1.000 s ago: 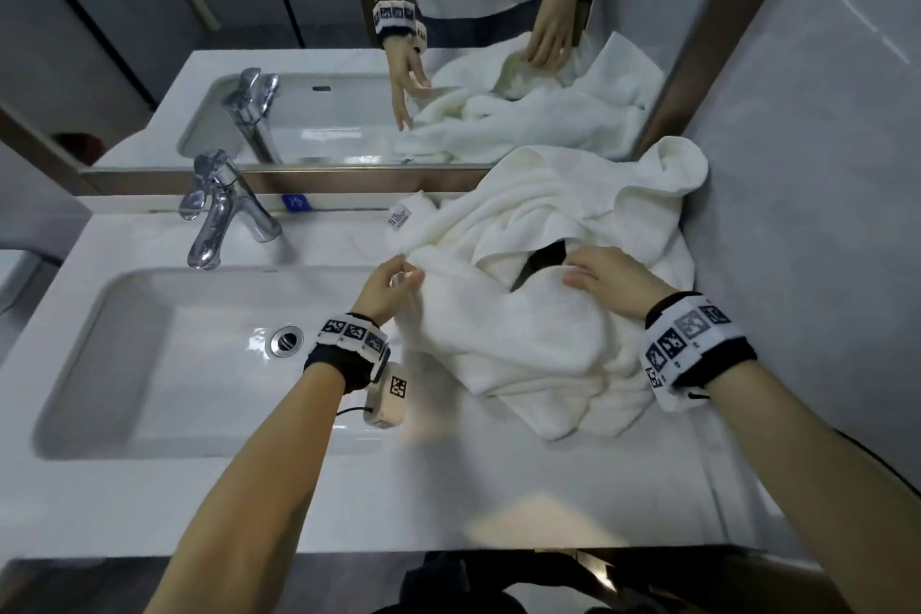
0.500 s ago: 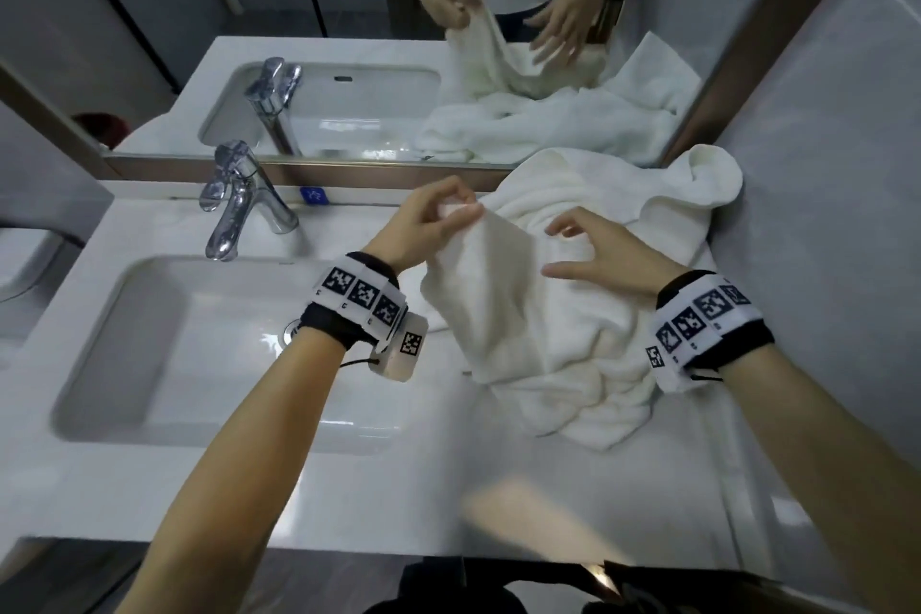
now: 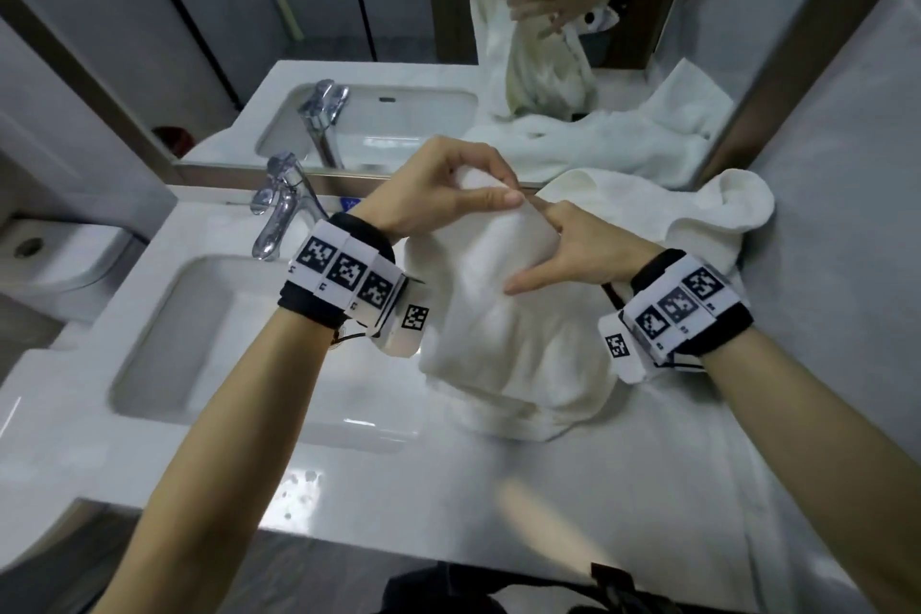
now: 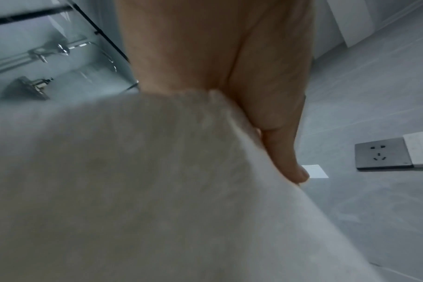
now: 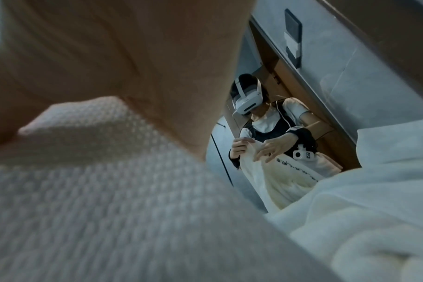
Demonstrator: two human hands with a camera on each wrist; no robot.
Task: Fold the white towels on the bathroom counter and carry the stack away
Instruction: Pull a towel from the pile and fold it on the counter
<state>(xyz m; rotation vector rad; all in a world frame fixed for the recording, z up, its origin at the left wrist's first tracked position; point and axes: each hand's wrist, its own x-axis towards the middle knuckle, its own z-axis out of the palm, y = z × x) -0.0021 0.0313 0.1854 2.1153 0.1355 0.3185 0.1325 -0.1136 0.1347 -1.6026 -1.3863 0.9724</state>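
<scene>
A white towel (image 3: 503, 314) hangs lifted above the counter (image 3: 598, 489), its lower part still bunched on the surface. My left hand (image 3: 503, 190) pinches the towel's top edge between thumb and fingers; the left wrist view shows the thumb (image 4: 285, 152) pressed on the cloth (image 4: 133, 181). Just right of it, my right hand (image 3: 538, 249) lies against the hanging towel with fingers spread and straight. The right wrist view is filled by palm (image 5: 109, 57) and towel weave (image 5: 97, 190). A second white towel (image 3: 697, 209) lies crumpled at the back right.
A sink basin (image 3: 199, 339) with a chrome faucet (image 3: 279, 209) takes up the counter's left half. The mirror (image 3: 349, 15) stands directly behind, and a grey wall (image 3: 822, 214) borders the right side. A toilet (image 3: 45, 259) sits at the far left.
My left hand has raised the towel's edge well up off the counter. My right hand has risen with it and now lies flat against the hanging cloth.
</scene>
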